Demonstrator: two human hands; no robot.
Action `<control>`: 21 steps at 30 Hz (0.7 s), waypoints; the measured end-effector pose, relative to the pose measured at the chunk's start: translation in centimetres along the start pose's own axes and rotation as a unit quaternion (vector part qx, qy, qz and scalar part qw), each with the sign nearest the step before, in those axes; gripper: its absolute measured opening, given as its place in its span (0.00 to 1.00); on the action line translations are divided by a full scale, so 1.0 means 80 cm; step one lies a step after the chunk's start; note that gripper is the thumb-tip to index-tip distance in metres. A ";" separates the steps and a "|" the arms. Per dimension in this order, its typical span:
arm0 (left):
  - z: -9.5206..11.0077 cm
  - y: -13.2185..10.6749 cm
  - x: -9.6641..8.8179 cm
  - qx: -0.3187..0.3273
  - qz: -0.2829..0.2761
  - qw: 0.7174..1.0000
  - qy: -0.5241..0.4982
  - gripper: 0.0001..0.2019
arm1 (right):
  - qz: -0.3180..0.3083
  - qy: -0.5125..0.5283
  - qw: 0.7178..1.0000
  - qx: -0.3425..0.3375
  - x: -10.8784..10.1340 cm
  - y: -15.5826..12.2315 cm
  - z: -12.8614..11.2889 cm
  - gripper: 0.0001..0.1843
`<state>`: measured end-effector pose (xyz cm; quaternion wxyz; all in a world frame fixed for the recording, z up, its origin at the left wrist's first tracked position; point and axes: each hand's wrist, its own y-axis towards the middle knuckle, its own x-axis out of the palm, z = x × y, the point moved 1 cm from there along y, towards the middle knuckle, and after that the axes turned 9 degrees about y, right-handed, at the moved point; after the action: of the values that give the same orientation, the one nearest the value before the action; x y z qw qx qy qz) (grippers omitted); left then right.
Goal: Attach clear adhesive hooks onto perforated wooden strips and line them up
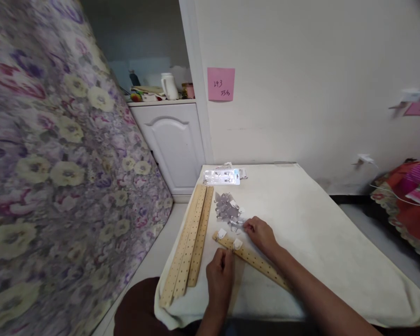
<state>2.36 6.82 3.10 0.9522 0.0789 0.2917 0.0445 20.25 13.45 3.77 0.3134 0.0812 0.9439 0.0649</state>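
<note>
Partway along, by the look of it, a wooden strip (259, 264) lies slantwise on a cloth-covered desk (308, 210), two white tags (237, 244) near its far end and bare holes along its visible remainder. The left hand (220, 273) bunches its fingers at the near edge; what its grip holds, if anything, is hidden. The right hand (261, 232) reaches the heap of small shiny pieces (227, 207), its fingertips too small to judge. Left of the heap, other strips (200, 247) show no tags.
</note>
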 end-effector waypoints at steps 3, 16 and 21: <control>-0.001 0.001 0.001 -0.002 -0.004 1.000 0.002 0.16 | 0.000 -0.019 1.000 -0.006 -0.001 -0.001 0.002 0.11; -0.002 0.002 0.002 -0.006 -0.014 1.000 0.017 0.16 | 0.002 -0.052 0.998 -0.034 0.008 -0.002 -0.013 0.04; -0.004 0.004 0.004 -0.006 -0.023 1.000 0.017 0.16 | 0.018 -0.041 0.999 -0.030 -0.002 0.002 -0.007 0.08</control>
<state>2.43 7.24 2.72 0.9482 0.0653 0.3098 0.0255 20.04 13.55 4.33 0.3527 0.0916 0.9263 0.0960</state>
